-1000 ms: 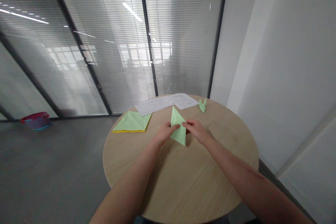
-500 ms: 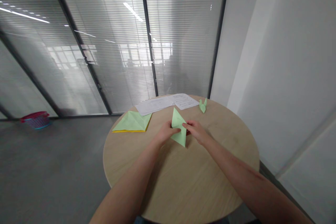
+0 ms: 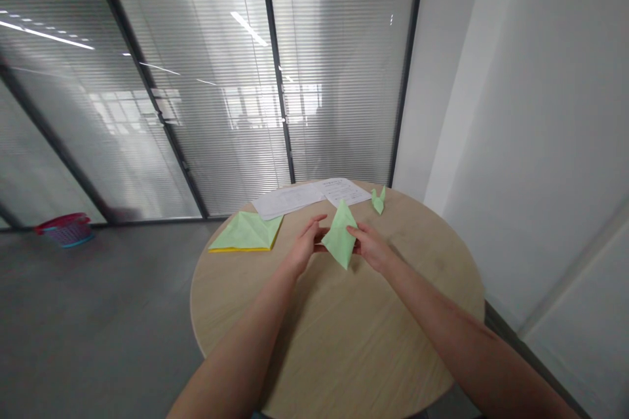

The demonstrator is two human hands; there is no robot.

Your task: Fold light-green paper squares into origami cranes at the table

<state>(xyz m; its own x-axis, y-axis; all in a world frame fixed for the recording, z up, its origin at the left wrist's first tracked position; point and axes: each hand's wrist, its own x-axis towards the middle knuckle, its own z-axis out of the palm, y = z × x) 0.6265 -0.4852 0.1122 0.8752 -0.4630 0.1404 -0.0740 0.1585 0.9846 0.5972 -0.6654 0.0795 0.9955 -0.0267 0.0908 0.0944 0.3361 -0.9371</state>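
A folded piece of light green paper (image 3: 340, 237), shaped like a kite with points at top and bottom, is held above the table. My right hand (image 3: 372, 245) pinches its right edge, thumb in front and the other fingers behind. Close by the paper's left corner is my left hand (image 3: 305, 247), its fingers apart; whether a fingertip touches the paper behind is hidden. Beyond the hands, a small green folded-paper bird (image 3: 378, 200) stands near the table's far right edge.
Green and yellow folded sheets (image 3: 248, 233) lie at the left of the round wooden table (image 3: 354, 347). White printed papers (image 3: 289, 198) rest along the far edge. A basket (image 3: 66, 230) sits on the floor at left, before a glass partition with blinds (image 3: 226, 163).
My left hand has let go of the front of the folded paper and spread its fingers. The paper has turned and shifted slightly right, still in my right hand.
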